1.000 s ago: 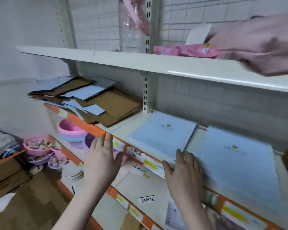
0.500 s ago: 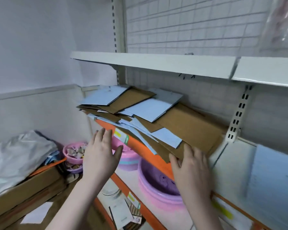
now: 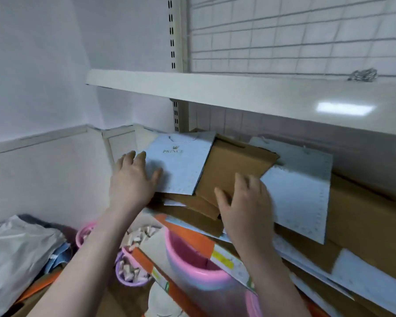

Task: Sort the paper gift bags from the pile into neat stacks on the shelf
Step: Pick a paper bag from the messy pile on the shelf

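Observation:
A loose pile of flat paper gift bags lies on the middle shelf, light blue ones mixed with brown ones. My left hand (image 3: 133,181) rests with spread fingers on the left edge of the top light blue bag (image 3: 183,165), printed "PRINCE". My right hand (image 3: 245,202) lies with straight fingers on a brown bag (image 3: 236,165) and the edge of another light blue bag (image 3: 300,186). More brown bags (image 3: 361,216) and blue bags (image 3: 366,277) stick out to the right and below. Neither hand grips anything.
A white upper shelf (image 3: 238,92) overhangs the pile, with a wire grid wall (image 3: 295,35) behind. Below stand a pink bucket (image 3: 192,264), small pink and purple bowls (image 3: 128,273) of bits, the orange shelf rail (image 3: 146,259), and a grey plastic bag (image 3: 16,255) at left.
The view swung left from the two neat blue stacks to the mixed pile. Both hands rose from the shelf's front edge and now lie on the top bags of the pile.

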Demonstrator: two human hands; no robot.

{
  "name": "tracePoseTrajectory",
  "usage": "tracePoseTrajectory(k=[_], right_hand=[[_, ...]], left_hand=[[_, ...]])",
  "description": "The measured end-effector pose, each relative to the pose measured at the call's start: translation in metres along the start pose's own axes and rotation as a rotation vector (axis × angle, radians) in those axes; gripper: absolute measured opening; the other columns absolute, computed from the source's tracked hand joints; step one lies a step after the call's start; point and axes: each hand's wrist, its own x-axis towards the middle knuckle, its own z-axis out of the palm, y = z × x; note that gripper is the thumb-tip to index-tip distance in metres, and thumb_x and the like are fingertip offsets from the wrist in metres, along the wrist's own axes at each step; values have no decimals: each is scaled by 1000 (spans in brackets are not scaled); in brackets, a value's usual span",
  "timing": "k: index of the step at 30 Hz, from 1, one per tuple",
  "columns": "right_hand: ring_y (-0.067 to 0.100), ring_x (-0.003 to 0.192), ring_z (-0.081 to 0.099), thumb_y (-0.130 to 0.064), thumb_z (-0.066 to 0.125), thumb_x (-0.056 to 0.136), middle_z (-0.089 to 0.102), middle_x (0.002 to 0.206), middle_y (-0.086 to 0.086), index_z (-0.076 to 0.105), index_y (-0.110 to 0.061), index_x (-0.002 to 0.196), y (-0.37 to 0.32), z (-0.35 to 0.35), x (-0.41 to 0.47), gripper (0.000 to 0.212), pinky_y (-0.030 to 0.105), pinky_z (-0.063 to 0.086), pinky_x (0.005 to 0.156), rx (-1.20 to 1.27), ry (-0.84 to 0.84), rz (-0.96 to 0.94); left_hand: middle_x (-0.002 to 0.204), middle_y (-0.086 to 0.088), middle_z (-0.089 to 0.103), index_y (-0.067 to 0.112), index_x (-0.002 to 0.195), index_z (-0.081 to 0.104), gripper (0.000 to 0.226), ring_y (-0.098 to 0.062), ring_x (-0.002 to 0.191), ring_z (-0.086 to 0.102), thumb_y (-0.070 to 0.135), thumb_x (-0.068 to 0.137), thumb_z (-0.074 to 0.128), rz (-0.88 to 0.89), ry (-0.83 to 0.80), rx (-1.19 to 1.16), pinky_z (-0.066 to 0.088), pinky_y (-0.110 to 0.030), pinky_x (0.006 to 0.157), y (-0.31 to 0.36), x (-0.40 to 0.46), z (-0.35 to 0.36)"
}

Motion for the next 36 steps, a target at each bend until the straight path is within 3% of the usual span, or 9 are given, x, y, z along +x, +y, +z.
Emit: tracePoseTrajectory(k=[2,7,10,13,16,19,26,32,36], right_hand=[[34,92,63,-36,71,79,64,98,19,64,2,111,-23,21,9,51,42,54,78,-29,33,41],[36,104,56,-48,56,88,61,106,19,58,1,117,-65,51,29,57,43,45,89,-172,1,179],[36,85,60,-60,49,85,64,86,18,66,2,95,-85,61,36,65,42,50,76,-273,-19,303],[34,96,57,-73,30,83,61,97,16,64,-1,101,-97,63,40,81,41,45,85,-322,-56,328],[27,116,44,-74,27,84,51,119,9,54,-10,120,-107,66,44,78,34,33,99,-362,-119,343],[27,119,42,-69,36,86,50,122,8,52,-9,121,-109,72,48,71,33,32,101,-361,-114,345],[23,107,43,-65,44,86,50,117,5,50,-13,123,-112,67,58,64,30,33,91,-346,-100,356],[29,105,54,-53,55,87,53,111,6,46,-14,117,-123,61,61,51,33,38,77,-25,-62,502],[30,100,55,-52,53,88,48,99,3,49,-14,114,-126,59,47,46,31,35,71,-36,-28,515]], left_hand=[[144,-18,39,6,138,43,59,-33,133,31,41,91,53,37,-51,-13,22,-37,108,-16,34,14],[126,-18,51,9,126,48,72,-35,117,44,67,87,34,144,-235,-32,39,-45,97,-48,102,52],[116,-17,54,9,118,50,70,-35,106,50,70,84,38,145,-383,-70,43,-43,88,-56,129,64],[108,-12,60,8,112,50,69,-27,89,54,69,80,48,128,-464,-187,43,-35,75,-55,140,72],[114,-12,57,6,120,46,74,-29,100,53,65,76,59,128,-458,-279,38,-34,75,-58,149,77],[123,-15,48,9,130,39,82,-33,118,43,58,72,68,90,-409,-385,37,-40,91,-57,150,77],[121,-8,48,19,126,43,67,-12,92,35,37,71,78,6,-394,-726,30,-29,76,-59,157,71],[122,-12,52,14,121,48,73,-32,108,52,48,64,78,-23,-413,-710,44,-44,94,-67,171,64],[123,-13,54,12,124,49,64,-33,110,53,38,72,76,3,-418,-681,42,-36,86,-67,166,54]])
